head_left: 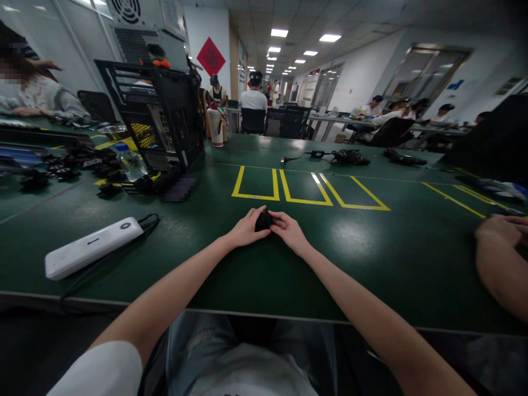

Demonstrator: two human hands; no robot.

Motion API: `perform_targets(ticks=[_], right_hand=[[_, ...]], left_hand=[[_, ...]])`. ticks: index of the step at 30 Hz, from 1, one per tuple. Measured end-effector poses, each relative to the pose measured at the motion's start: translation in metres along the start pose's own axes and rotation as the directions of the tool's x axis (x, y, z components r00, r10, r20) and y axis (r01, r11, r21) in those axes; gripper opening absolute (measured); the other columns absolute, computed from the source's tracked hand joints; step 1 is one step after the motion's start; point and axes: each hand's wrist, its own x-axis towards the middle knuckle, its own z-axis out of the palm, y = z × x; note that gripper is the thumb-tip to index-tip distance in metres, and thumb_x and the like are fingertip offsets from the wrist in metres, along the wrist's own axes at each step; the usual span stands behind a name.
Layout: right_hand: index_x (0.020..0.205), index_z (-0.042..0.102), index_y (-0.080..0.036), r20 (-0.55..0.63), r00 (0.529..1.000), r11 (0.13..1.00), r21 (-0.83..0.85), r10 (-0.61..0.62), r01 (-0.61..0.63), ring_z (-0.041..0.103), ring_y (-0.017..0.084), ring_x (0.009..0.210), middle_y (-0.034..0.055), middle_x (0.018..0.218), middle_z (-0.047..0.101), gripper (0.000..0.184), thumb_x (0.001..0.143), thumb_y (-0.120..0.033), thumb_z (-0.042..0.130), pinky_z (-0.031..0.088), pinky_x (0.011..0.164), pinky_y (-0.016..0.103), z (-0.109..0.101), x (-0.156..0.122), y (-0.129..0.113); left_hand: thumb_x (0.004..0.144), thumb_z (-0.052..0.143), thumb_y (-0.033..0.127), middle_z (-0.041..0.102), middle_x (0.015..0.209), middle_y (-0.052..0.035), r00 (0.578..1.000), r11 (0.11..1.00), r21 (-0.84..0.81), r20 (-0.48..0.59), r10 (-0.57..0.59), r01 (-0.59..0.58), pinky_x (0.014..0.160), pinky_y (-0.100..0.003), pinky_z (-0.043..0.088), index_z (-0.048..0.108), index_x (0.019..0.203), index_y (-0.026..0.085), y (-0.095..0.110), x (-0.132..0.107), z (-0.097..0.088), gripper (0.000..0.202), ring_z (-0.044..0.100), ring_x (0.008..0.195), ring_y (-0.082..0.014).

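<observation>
A small black part [263,221] sits on the green table [371,258], dead ahead of the person at 12 o'clock and pinched between both hands. The left hand [246,230] comes at it from about 8 o'clock, fingers curled over its top and near side. The right hand [290,232] meets it from about 4 o'clock, its fingertips closed on the part's right edge. Both hands are grasping it, with no gap showing on either side. The part is too small and too covered to tell its long axis; what shows is a rounded dark lump, set slightly toward the left hand, which wraps more of it. The two hands are about equally near.

From the part, three yellow tape outlines [305,190] lie at 12 o'clock, near but apart from the hands. A white power bank [93,246] with a black cable lies well off at 9 o'clock. An open black computer case [160,115] stands at 10 o'clock, with loose black pieces [82,162] to its left. At 1 o'clock a black power adapter and cord [346,158] rest farther back. At 3 o'clock, well apart, a co-worker's hand [501,231] lies on the table — not the person's own.
</observation>
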Motion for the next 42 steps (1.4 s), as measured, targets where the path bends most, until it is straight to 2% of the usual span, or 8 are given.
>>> perform_targets(ticks=[7,10,15,20,23,26,32,42], right_hand=[[0.106,0.056,-0.020,-0.002,1.000,0.999,0.052,-0.005,0.005,0.060,0.019,0.101,0.0051,0.111,0.060,0.037,0.069,-0.010,0.057,0.047,0.091,0.039,-0.002,0.003,0.008],[0.102,0.057,-0.019,-0.011,1.000,0.997,0.075,-0.013,0.013,0.061,0.020,0.098,0.0051,0.106,0.062,0.037,0.067,-0.009,0.059,0.047,0.091,0.040,-0.002,0.005,0.012],[0.101,0.057,-0.023,-0.048,0.996,0.992,0.104,-0.070,0.075,0.056,0.018,0.107,0.0023,0.114,0.057,0.034,0.068,-0.013,0.060,0.042,0.097,0.037,0.000,0.006,0.012],[0.094,0.058,-0.021,-0.110,0.990,0.993,0.066,-0.092,0.100,0.058,0.018,0.102,0.0024,0.103,0.060,0.020,0.074,-0.023,0.059,0.042,0.096,0.038,0.001,0.005,0.011],[0.099,0.056,-0.022,-0.118,0.989,0.995,0.030,-0.088,0.093,0.057,0.018,0.100,0.0028,0.103,0.060,0.026,0.074,-0.026,0.061,0.044,0.093,0.038,0.000,0.005,0.012],[0.106,0.054,-0.023,-0.100,0.992,0.997,-0.015,-0.082,0.081,0.056,0.018,0.102,0.0030,0.108,0.060,0.034,0.073,-0.025,0.062,0.042,0.095,0.039,-0.001,0.005,0.011],[0.101,0.058,-0.022,-0.061,0.995,0.995,-0.079,-0.073,0.068,0.056,0.019,0.101,0.0028,0.104,0.061,0.029,0.073,-0.027,0.062,0.041,0.095,0.041,-0.003,0.002,0.008],[0.099,0.054,-0.022,-0.022,0.997,0.997,-0.018,-0.071,0.070,0.058,0.017,0.099,0.0025,0.103,0.060,0.025,0.075,-0.026,0.059,0.044,0.093,0.037,-0.001,0.001,0.006]], left_hand=[[0.073,0.058,0.052,0.043,0.132,-0.0137,0.993,0.989,-0.118,0.090,-0.076,0.086,0.093,-0.042,0.041,0.029,0.133,0.018,-0.013,0.018,0.001,0.075,0.045,0.117,-0.0294],[0.072,0.061,0.048,0.047,0.127,-0.0135,0.999,0.992,-0.120,0.047,-0.022,0.027,0.093,-0.043,0.041,0.034,0.129,0.017,-0.014,0.020,0.003,0.070,0.048,0.114,-0.0290],[0.070,0.066,0.029,0.042,0.130,-0.0076,0.996,0.992,-0.095,-0.045,0.081,-0.084,0.098,-0.040,0.037,0.033,0.126,0.023,-0.007,0.016,0.002,0.065,0.043,0.118,-0.0244],[0.068,0.065,0.020,0.044,0.122,-0.0063,0.970,0.976,0.025,-0.106,0.217,-0.216,0.090,-0.042,0.044,0.033,0.122,0.024,-0.003,0.012,0.003,0.063,0.047,0.112,-0.0251],[0.067,0.065,0.019,0.043,0.120,-0.0068,0.958,0.963,0.075,-0.115,0.264,-0.257,0.089,-0.043,0.045,0.031,0.122,0.024,-0.005,0.011,0.006,0.065,0.047,0.111,-0.0254],[0.067,0.065,0.019,0.042,0.120,-0.0081,0.950,0.954,0.116,-0.113,0.290,-0.277,0.086,-0.044,0.046,0.029,0.123,0.024,-0.008,0.011,0.009,0.067,0.048,0.110,-0.0265],[0.069,0.062,0.020,0.039,0.122,-0.0097,0.939,0.936,0.157,-0.090,0.332,-0.316,0.085,-0.044,0.047,0.024,0.125,0.023,-0.010,0.008,0.009,0.067,0.048,0.110,-0.0268],[0.070,0.062,0.020,0.037,0.124,-0.0117,0.942,0.934,0.189,-0.088,0.324,-0.304,0.083,-0.043,0.048,0.023,0.126,0.021,-0.010,0.009,0.011,0.068,0.046,0.112,-0.0280]])
